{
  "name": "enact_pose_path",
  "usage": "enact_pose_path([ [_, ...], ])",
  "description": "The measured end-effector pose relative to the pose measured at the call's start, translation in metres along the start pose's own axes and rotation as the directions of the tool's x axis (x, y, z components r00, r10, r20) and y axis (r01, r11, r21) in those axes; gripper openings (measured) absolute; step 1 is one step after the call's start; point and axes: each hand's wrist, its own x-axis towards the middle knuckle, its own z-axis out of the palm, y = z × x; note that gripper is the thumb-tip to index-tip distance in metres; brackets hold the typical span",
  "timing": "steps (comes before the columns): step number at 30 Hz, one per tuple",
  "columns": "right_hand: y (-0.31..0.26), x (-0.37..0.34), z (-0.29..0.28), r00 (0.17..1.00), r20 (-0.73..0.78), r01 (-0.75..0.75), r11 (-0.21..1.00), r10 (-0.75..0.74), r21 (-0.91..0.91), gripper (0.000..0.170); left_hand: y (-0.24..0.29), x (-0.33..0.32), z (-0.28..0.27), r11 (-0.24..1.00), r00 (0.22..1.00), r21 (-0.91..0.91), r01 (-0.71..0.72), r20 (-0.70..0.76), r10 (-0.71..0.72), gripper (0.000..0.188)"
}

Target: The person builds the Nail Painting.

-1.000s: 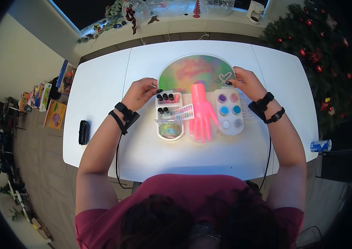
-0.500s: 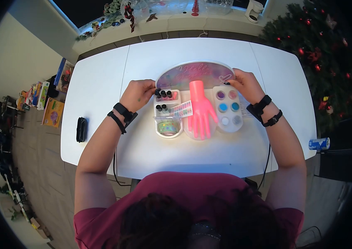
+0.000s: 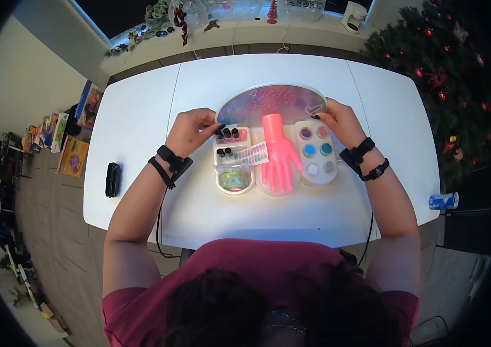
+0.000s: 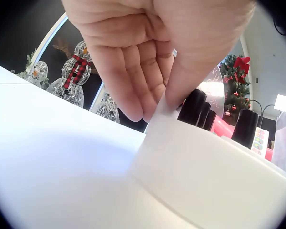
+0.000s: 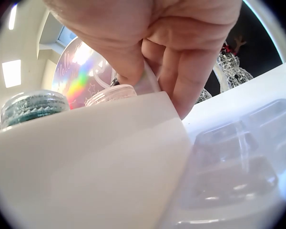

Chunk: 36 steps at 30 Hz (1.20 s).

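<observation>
A nail play set stands on the table, with a rounded holographic panel (image 3: 268, 99) lettered "Hello" at its back. My left hand (image 3: 190, 130) pinches the panel's lower left end, thumb beside the black-capped nail polish bottles (image 3: 227, 134). At the opposite end my right hand (image 3: 344, 122) pinches the panel's edge, thumb in front and fingers behind. Between the side trays lies a pink model hand (image 3: 280, 159). Glitter pots (image 3: 316, 143) fill the right tray. A nail sticker sheet (image 3: 252, 154) leans across the left one, above a shiny green roll (image 3: 234, 178).
A clear plastic tray (image 5: 233, 167) lies on the table right of the set. A black case (image 3: 113, 180) is on the white table (image 3: 135, 127) at the left, and a blue can (image 3: 444, 201) appears at its right edge. A decorated Christmas tree (image 3: 430, 75) stands behind on the right.
The panel has tilted, its top edge sitting lower and its sheen turning from green to purple-pink. Both hands have stayed at its ends.
</observation>
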Motion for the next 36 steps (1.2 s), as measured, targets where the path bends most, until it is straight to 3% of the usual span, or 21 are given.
enact_pose_path([
  [4, 0.006, 0.000, 0.002, 1.000, -0.011, -0.023, 0.996, 0.024, 0.082, 0.020, 0.010, -0.002, -0.003, 0.998, 0.998, 0.037, -0.051, -0.042, 0.053, 0.012],
  [7, 0.000, -0.001, 0.001, 0.999, -0.032, -0.024, 0.998, 0.026, 0.063, 0.018, 0.015, -0.002, -0.007, 0.982, 0.996, 0.169, -0.087, -0.013, 0.090, 0.013],
  [12, -0.010, -0.002, -0.001, 0.999, -0.022, 0.028, 0.991, -0.031, -0.129, 0.012, 0.015, -0.007, -0.003, 0.998, 0.991, 0.051, 0.046, 0.120, -0.052, 0.010],
  [16, -0.017, -0.001, -0.002, 1.000, -0.013, -0.002, 0.992, 0.001, -0.125, 0.012, -0.004, -0.011, 0.006, 0.998, 0.995, -0.064, -0.022, 0.096, 0.028, 0.009],
  [19, -0.019, -0.001, -0.002, 1.000, 0.014, -0.019, 0.981, 0.022, -0.194, 0.012, -0.006, -0.009, 0.003, 0.995, 0.989, -0.077, 0.065, 0.136, -0.054, 0.010],
  [21, -0.015, -0.002, -0.001, 0.998, 0.050, -0.039, 0.985, 0.048, -0.166, 0.014, 0.009, -0.006, -0.002, 0.990, 0.980, 0.129, 0.059, 0.181, -0.082, 0.013],
  [25, -0.007, 0.000, -0.005, 0.991, 0.104, -0.061, 0.982, 0.081, -0.177, 0.019, 0.004, -0.004, -0.003, 0.990, 0.972, 0.104, 0.099, 0.201, -0.118, 0.014],
  [27, -0.010, 0.000, -0.005, 0.991, 0.105, -0.069, 0.982, 0.088, -0.175, 0.018, 0.013, -0.004, -0.004, 0.959, 0.976, 0.275, 0.060, 0.184, -0.114, 0.013],
  [31, -0.015, 0.000, -0.004, 0.990, 0.082, -0.096, 0.976, 0.114, -0.196, 0.018, 0.011, 0.002, -0.002, 0.942, 0.990, 0.336, 0.019, 0.125, -0.065, 0.012],
  [33, -0.013, 0.003, -0.001, 0.995, 0.001, -0.099, 0.989, 0.100, -0.109, 0.020, 0.015, 0.008, -0.002, 0.945, 0.998, 0.322, 0.058, 0.012, -0.066, 0.012],
  [34, -0.008, 0.008, -0.001, 0.995, -0.009, -0.098, 0.988, 0.098, -0.118, 0.022, -0.014, 0.013, 0.000, 0.968, 0.999, 0.244, 0.051, -0.026, -0.046, 0.024],
  [35, -0.004, 0.014, 0.000, 0.995, -0.009, -0.095, 0.989, 0.095, -0.117, 0.022, -0.025, 0.015, -0.001, 0.968, 0.999, 0.246, 0.051, -0.028, -0.046, 0.024],
  [36, 0.000, 0.019, 0.001, 0.996, -0.028, -0.090, 0.988, 0.087, -0.129, 0.021, -0.033, 0.017, -0.003, 0.991, 0.991, 0.028, 0.129, -0.049, -0.127, 0.029],
])
